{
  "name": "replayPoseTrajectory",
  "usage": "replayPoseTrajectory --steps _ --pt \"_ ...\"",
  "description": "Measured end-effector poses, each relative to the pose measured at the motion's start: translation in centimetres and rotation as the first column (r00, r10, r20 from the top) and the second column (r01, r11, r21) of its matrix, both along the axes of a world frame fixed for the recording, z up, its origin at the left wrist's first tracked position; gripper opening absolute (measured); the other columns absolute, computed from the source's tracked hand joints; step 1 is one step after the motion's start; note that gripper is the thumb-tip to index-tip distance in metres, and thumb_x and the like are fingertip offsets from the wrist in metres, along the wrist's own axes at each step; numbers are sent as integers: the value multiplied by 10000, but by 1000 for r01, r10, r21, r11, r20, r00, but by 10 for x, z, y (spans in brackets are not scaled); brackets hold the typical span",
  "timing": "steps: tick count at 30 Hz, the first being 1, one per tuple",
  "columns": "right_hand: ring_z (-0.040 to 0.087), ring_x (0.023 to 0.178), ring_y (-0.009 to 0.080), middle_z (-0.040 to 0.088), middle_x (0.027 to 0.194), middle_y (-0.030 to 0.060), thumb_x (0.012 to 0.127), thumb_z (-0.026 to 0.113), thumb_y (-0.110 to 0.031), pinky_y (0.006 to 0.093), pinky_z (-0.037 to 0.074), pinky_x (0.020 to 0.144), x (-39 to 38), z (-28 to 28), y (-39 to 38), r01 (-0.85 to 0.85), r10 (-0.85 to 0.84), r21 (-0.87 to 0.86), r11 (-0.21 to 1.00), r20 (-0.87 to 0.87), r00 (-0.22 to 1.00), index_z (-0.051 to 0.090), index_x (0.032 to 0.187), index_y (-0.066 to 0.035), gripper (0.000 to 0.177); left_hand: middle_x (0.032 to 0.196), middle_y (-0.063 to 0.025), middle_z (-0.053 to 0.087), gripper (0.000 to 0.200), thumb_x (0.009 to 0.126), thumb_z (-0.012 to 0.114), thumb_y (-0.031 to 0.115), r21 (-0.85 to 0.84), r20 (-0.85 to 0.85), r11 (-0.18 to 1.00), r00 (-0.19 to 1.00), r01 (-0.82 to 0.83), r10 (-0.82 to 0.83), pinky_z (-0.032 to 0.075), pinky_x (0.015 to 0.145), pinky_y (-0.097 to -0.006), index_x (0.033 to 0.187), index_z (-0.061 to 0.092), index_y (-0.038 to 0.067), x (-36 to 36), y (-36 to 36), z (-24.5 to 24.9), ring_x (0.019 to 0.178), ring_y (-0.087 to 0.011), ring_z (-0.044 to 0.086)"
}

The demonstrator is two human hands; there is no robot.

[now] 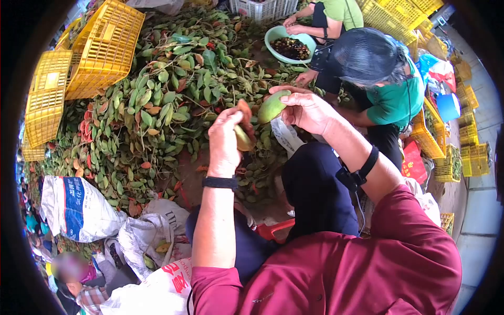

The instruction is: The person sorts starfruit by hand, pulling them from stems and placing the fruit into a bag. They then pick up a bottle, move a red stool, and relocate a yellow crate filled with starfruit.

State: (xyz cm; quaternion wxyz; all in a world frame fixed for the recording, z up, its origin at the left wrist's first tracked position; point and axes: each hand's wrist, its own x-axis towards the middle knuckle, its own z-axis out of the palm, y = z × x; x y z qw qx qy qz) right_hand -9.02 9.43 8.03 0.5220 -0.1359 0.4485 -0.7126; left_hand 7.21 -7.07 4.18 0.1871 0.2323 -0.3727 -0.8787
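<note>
My left hand [226, 137] is raised near the middle of the head view, its fingers closed round reddish-brown and green leaves [245, 126]. To its right, my right hand [307, 110] pinches a large green leaf [272, 106] between thumb and fingers. The two hands are a short way apart, above my knees. Below and beyond them spreads a big heap of leafy cuttings [152, 110], mostly green with some red and brown leaves.
Yellow crates [107, 50] stand at the upper left. White sacks [89, 210] lie lower left. A person in green [394, 100] crouches close on the right; another person sits beyond, by a pale green basin [312, 43]. More crates [475, 157] line the right side.
</note>
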Motion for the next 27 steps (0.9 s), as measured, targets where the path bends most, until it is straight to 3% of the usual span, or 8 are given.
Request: replayPoseTrajectory --steps 1,5,13,17,18,21,25,27 --pt "661 645 143 691 916 51 935 680 -218 290 511 524 -1 0 6 -11 11 21 1000 14 1000 590 1263 -60 375 859 -59 636 150 959 542 99 88 -38 996 999 -11 15 539 651 -327 1075 617 41 -1 -3 1 699 -186 618" --pt "675 632 145 711 951 68 963 654 -382 242 469 455 11 2 20 -50 49 141 989 12 999 597 1262 -84 426 841 -69 654 107 959 555 64 -28 7 999 999 33 -32 551 652 -318 1026 630 27 -4 1 7 695 -184 643" --pt "636 523 151 660 816 68 884 635 -633 244 494 417 30 11 21 -74 281 446 892 -419 864 594 1210 -25 691 832 -24 680 76 916 629 25 -411 112 911 994 34 13 493 613 -237 960 681 -8 -11 19 -5 688 -71 597" --pt "549 473 82 593 665 11 906 611 -634 222 418 430 32 -14 18 21 208 427 904 -481 852 636 965 -47 591 854 -30 676 111 922 617 38 -533 195 844 979 50 65 495 640 -231 1005 678 -3 -15 24 -6 689 -80 589" --pt "600 613 106 643 799 36 889 633 -639 236 470 562 28 -22 16 53 122 375 925 -429 895 701 1032 -44 616 859 -35 681 109 915 632 46 -601 200 797 977 60 77 487 633 -217 999 684 -2 -16 25 -5 700 -74 591" --pt "640 814 198 631 956 63 886 707 -408 365 529 758 20 -49 7 312 -327 294 904 2 945 643 1048 -57 392 873 -31 688 114 911 641 49 -379 283 915 959 137 -26 487 655 -222 999 691 -3 -16 31 -2 727 -72 594" --pt "640 803 246 611 954 95 880 687 -329 451 564 783 8 -67 2 207 -231 133 969 206 951 615 1066 -53 341 896 -33 695 112 880 671 25 -386 250 906 965 174 -78 497 708 -241 983 685 -17 -24 28 -10 789 -82 615" --pt "635 780 222 633 934 94 883 703 -325 416 556 711 12 -67 1 147 -169 115 982 212 963 624 1073 -47 345 905 -45 696 121 873 680 22 -417 246 887 964 199 -101 500 713 -244 981 679 -33 -29 26 -16 796 -90 623"
